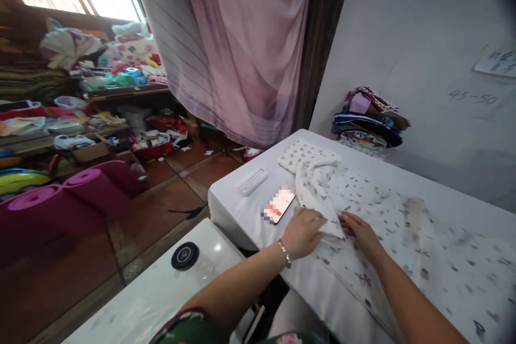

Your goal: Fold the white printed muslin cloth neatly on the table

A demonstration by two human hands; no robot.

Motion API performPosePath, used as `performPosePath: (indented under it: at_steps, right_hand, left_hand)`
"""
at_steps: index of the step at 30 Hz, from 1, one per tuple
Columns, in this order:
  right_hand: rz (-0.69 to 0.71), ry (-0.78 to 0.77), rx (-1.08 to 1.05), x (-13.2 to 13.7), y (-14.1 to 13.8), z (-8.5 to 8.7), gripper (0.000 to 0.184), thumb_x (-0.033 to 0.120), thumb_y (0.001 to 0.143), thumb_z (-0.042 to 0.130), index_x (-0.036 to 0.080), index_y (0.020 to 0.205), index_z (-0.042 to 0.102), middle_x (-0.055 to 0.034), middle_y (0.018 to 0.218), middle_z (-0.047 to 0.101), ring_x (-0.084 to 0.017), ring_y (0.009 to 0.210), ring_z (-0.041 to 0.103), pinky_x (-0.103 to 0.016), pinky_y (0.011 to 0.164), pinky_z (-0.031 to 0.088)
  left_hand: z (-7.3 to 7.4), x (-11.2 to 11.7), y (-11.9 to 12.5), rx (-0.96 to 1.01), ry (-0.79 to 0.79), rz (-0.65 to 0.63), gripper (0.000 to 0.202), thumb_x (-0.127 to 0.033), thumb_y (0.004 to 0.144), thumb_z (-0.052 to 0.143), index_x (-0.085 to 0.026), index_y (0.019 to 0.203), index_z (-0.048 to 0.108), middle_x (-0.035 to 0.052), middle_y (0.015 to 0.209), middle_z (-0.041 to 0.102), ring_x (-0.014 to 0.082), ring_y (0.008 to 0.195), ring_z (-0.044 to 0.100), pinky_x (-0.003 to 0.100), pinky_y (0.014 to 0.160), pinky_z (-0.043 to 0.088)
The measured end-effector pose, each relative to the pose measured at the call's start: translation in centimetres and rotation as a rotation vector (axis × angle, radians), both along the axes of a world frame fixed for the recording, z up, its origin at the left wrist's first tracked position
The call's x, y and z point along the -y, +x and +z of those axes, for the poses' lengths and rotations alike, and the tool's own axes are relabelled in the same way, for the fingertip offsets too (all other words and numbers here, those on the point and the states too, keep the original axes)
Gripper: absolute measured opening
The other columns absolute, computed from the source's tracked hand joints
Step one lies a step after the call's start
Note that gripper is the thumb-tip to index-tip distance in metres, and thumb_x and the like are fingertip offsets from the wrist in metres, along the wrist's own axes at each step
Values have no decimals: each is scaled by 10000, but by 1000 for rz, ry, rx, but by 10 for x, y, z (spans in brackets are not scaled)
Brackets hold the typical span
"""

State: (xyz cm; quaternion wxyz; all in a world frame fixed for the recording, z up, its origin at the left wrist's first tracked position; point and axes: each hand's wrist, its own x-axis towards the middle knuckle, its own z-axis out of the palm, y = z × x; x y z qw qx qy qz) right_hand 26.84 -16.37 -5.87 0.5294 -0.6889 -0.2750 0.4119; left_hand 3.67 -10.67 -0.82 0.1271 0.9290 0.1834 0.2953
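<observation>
A thin white cloth (363, 274) with small grey and brown prints is spread over the white-covered table, gathered into folds at its far left. My left hand (304, 232), with a silver bracelet at the wrist, has its fingers curled over a fold at the near edge. Facing it from the right, my right hand (358, 230) pinches the same fold at its fingertips. Just beyond my left hand lies a phone (282, 205) with a lit, partly blurred screen. A flat white case (252, 181) rests farther back near the corner.
A white surface (133, 290) with a round black lid (185, 255) stands at my left. Rolled pink mats (76, 193) lie on the tiled floor. Folded clothes (371, 118) are stacked by the wall; a pink curtain (245, 37) hangs behind the table. Cluttered shelves fill the far left.
</observation>
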Motion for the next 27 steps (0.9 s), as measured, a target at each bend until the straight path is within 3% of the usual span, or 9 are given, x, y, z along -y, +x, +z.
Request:
performPosePath:
  at_steps: [3, 6, 10, 14, 17, 20, 23, 27]
  right_hand:
    - [-2, -18, 45, 0, 0, -3, 507, 476, 656, 685, 173, 1061, 652, -61, 985, 697, -188, 865, 643, -272, 702, 502]
    - [3, -29, 114, 2, -2, -1, 496, 483, 657, 668, 172, 1044, 668, -58, 963, 701, -199, 888, 637, -277, 721, 506]
    - [6, -35, 231, 6, -5, 1, 505, 489, 634, 655, 174, 1026, 680, -59, 963, 704, -213, 872, 639, -312, 769, 511]
    - [8, -30, 359, 7, -7, 2, 496, 473, 617, 619, 173, 1007, 684, -64, 977, 704, -231, 932, 628, -344, 877, 479]
    - [13, -19, 420, 7, -8, 2, 474, 473, 609, 594, 182, 969, 692, -67, 989, 702, -243, 969, 618, -352, 896, 467]
    - [42, -50, 467, 9, -7, 1, 502, 499, 621, 571, 187, 997, 687, -63, 1011, 696, -249, 992, 607, -354, 900, 459]
    - [65, -105, 543, 13, -4, 1, 553, 526, 619, 550, 185, 1036, 674, -61, 1024, 690, -273, 1022, 588, -383, 915, 441]
    - [73, -209, 639, 14, -6, 9, 582, 533, 617, 517, 196, 1069, 664, -51, 1029, 683, -297, 1066, 561, -404, 942, 419]
  left_hand:
    - [-2, -11, -26, 10, -118, 336, 468, -268, 792, 577, -196, 1242, 470, 109, 1204, 561, 238, 1137, 486, 447, 989, 352]
    - [-9, -21, -45, -59, -155, 582, 580, -321, 764, 614, -196, 1295, 419, 128, 1267, 519, 278, 1199, 445, 511, 1023, 302]
    - [-12, -41, -69, -99, -134, 750, 608, -410, 794, 579, -179, 1325, 395, 134, 1319, 490, 276, 1241, 414, 482, 1055, 272]
    - [-4, -85, -91, -150, -131, 942, 611, -437, 810, 544, -172, 1339, 391, 138, 1356, 462, 281, 1277, 374, 450, 1068, 254]
    - [1, -122, -98, -252, -184, 1010, 658, -455, 798, 553, -170, 1358, 356, 141, 1408, 405, 290, 1325, 297, 466, 1082, 204]
    - [3, -146, -97, -362, -296, 1006, 668, -505, 777, 570, -164, 1318, 378, 161, 1361, 444, 302, 1277, 347, 485, 1048, 229]
    - [2, -157, -93, -413, -417, 980, 608, -531, 750, 601, -150, 1204, 462, 169, 1225, 536, 299, 1160, 449, 450, 965, 318]
    - [-1, -159, -95, -394, -467, 998, 614, -570, 705, 638, -173, 1150, 493, 138, 1226, 534, 270, 1167, 439, 382, 953, 334]
